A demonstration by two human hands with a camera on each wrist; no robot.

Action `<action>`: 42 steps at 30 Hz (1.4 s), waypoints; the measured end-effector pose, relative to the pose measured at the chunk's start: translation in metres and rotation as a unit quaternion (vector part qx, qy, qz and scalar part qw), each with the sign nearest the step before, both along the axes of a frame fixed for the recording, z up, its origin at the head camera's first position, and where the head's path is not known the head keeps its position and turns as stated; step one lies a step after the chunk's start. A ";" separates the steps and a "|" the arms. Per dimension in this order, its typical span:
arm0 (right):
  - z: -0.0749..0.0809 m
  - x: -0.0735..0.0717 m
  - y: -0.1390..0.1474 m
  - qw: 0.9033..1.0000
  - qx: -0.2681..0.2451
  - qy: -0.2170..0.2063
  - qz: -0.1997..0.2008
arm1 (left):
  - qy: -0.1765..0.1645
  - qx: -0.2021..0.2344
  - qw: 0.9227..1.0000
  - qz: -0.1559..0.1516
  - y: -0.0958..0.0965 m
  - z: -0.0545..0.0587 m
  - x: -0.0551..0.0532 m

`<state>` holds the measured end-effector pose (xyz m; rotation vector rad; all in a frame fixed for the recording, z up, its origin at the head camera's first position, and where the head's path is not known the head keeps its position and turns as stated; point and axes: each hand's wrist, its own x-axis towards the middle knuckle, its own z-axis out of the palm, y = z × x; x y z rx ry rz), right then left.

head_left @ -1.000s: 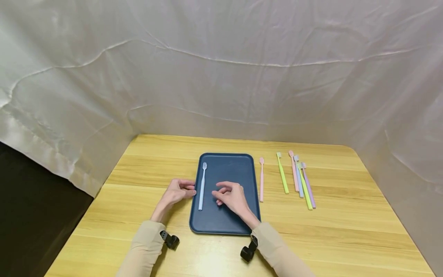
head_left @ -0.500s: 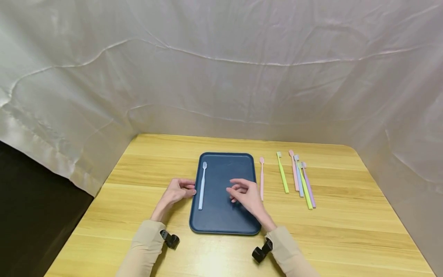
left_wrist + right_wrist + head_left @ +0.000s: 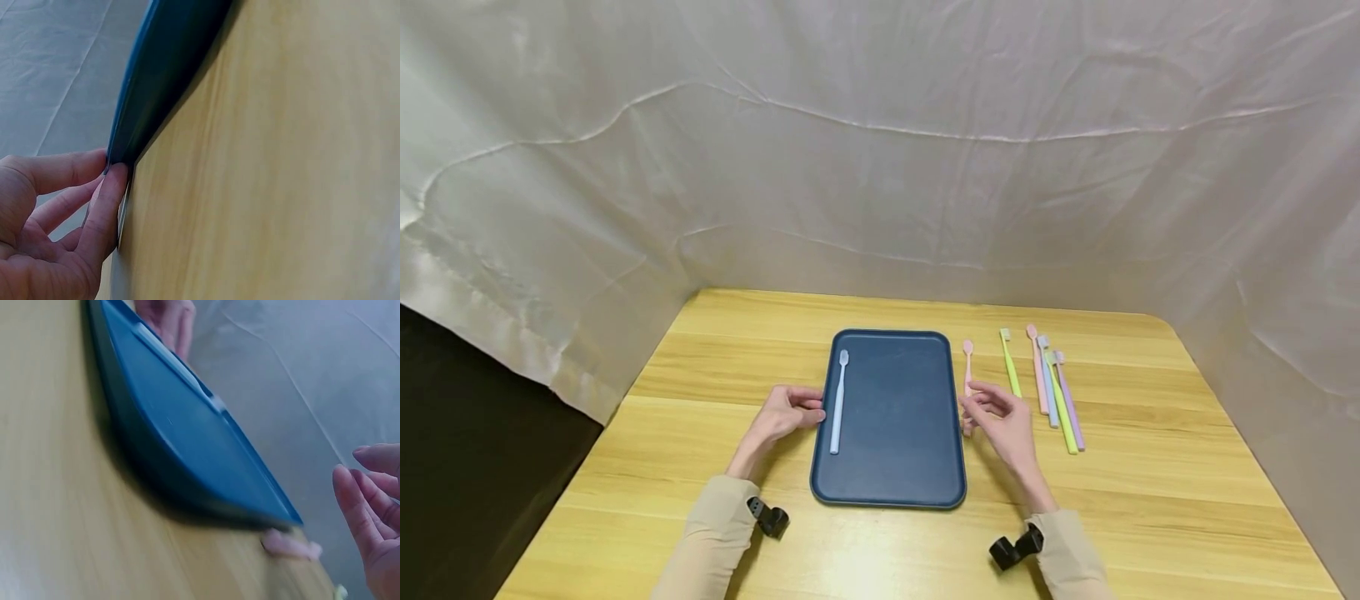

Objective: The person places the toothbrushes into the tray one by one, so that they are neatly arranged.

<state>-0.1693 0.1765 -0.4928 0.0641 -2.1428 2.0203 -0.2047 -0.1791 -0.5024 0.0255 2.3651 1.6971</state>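
Note:
A dark blue tray lies on the wooden table, with a light blue toothbrush along its left side. My left hand pinches the tray's left rim; in the left wrist view, thumb and index finger meet at that edge. To the right of the tray lies a pink toothbrush. Over its handle hovers my right hand, fingers loosely bent and parted from the thumb, holding nothing. Part of the pink handle is hidden behind those fingers. The right wrist view shows a gap between the right hand and the pink toothbrush.
Farther right lie a green toothbrush and a loose bunch of several more, including a purple toothbrush and a second pink toothbrush. A pale cloth hangs behind the table.
My right hand has moved right, from above the middle of the tray, past its right rim, to the pink toothbrush. The left hand, tray and toothbrushes have stayed put.

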 end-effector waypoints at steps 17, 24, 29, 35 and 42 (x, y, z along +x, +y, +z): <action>-0.006 0.004 0.082 0.986 -0.023 -0.010 -0.167 | -0.001 -0.003 1.000 -0.001 0.000 0.001 0.001; -0.012 0.004 0.108 0.976 -0.019 -0.018 -0.214 | 0.002 -0.011 1.000 0.000 0.000 0.000 0.000; -0.016 0.003 0.116 0.974 0.011 -0.010 -0.227 | 0.004 -0.014 1.000 -0.003 0.000 0.000 0.000; -0.020 0.001 0.125 0.975 0.020 -0.032 -0.221 | 0.001 -0.011 1.000 -0.005 -0.001 -0.001 0.000; -0.008 0.006 0.125 0.978 0.040 -0.064 -0.195 | 0.004 -0.017 1.000 -0.003 -0.001 -0.001 -0.001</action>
